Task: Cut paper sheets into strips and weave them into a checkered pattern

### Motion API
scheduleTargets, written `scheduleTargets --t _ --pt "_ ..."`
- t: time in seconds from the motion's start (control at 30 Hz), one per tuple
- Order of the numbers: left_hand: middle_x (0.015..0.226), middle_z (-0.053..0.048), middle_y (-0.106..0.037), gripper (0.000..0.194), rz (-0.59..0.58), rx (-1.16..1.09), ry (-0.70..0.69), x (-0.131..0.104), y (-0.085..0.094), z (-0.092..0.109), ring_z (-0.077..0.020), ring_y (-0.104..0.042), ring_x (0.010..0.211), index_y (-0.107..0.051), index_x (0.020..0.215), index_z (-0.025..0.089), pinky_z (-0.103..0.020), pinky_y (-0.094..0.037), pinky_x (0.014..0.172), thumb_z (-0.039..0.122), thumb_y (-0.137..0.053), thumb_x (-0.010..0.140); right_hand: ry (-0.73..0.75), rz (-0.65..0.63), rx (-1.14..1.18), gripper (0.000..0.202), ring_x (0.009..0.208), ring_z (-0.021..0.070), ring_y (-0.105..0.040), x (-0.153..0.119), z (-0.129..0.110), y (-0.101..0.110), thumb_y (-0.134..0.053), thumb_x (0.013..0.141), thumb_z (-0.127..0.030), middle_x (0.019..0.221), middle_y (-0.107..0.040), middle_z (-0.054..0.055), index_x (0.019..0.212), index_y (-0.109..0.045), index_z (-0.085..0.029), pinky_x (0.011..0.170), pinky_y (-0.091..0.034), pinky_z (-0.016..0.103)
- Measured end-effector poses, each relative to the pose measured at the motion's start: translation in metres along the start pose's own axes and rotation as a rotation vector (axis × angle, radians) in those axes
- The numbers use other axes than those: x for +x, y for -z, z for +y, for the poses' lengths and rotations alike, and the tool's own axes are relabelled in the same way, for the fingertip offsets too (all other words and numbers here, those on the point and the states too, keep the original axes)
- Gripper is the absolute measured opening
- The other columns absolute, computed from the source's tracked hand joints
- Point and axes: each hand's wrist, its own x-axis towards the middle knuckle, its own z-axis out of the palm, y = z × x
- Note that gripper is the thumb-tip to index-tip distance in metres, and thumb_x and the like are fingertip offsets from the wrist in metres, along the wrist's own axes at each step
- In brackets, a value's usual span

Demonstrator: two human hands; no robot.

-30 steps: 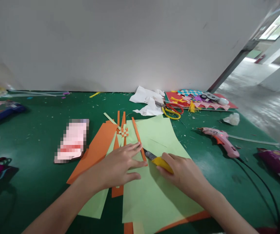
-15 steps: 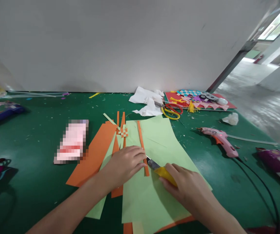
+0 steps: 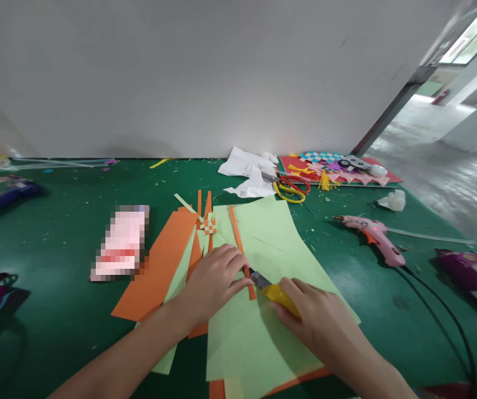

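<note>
My right hand point(image 3: 315, 313) is wrapped round the yellow handle of a utility knife point(image 3: 280, 296). Its dark front end points left, and its tip meets a narrow orange paper strip point(image 3: 237, 230). My left hand point(image 3: 219, 280) has its fingers curled over the strip, with the thumb just beyond its lower part; the fingers hide the middle of the strip. Beneath both lies a large light green paper sheet point(image 3: 272, 343). Just left of the sheet's top is a small orange-and-green woven paper piece point(image 3: 208, 226) with loose strips.
Orange paper point(image 3: 159, 260) and a blurred-out pink object point(image 3: 122, 244) lie to the left. Behind the sheet are scissors point(image 3: 290, 191), white crumpled tissue point(image 3: 250, 172) and a red board point(image 3: 382, 176) with paper decorations. A pink glue gun point(image 3: 374, 235) with a cord rests at right.
My left thumb has stretched right across the strip, near the knife's front end. The strip's top has tilted slightly left. My right hand keeps its grip on the utility knife.
</note>
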Motion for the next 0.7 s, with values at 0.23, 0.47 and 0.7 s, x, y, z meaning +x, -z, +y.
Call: scheduleTargets --t 0.23,0.47,0.7 --pt "0.102 -0.006 -0.059 0.032 -0.016 -0.002 -0.009 0.0006 0.0018 -0.0002 -0.0251 -0.051 0.101 -0.054 0.097 0.018 -0.038 -0.044 0.085 0.049 -0.054 0.088 0.001 0.012 0.016 0.014 0.056 0.0183 -0.061 -0.0008 0.0014 -0.0022 -0.054 0.087 -0.035 0.068 -0.06 -0.003 0.083 -0.047 -0.024 0.049 -0.02 0.028" --pt "0.104 -0.006 -0.06 0.038 -0.019 -0.005 -0.027 -0.0001 0.004 0.0013 -0.0261 -0.052 0.103 -0.054 0.098 0.019 -0.04 -0.045 0.086 0.052 -0.06 0.083 -0.006 0.0 0.025 0.013 0.056 0.0185 -0.061 0.0 0.0008 -0.0016 -0.056 0.086 -0.033 0.069 -0.06 -0.004 0.083 -0.047 -0.024 0.048 -0.02 0.027" --pt "0.124 -0.012 -0.056 0.058 0.022 0.045 0.018 -0.0017 0.0006 -0.0021 -0.0298 -0.047 0.12 -0.051 0.114 0.017 -0.044 -0.042 0.098 0.062 -0.059 0.078 0.002 0.017 0.019 0.013 0.055 0.0187 -0.061 0.0001 0.0006 -0.0022 -0.057 0.085 -0.031 0.068 -0.06 -0.004 0.082 -0.046 -0.024 0.048 -0.02 0.028"
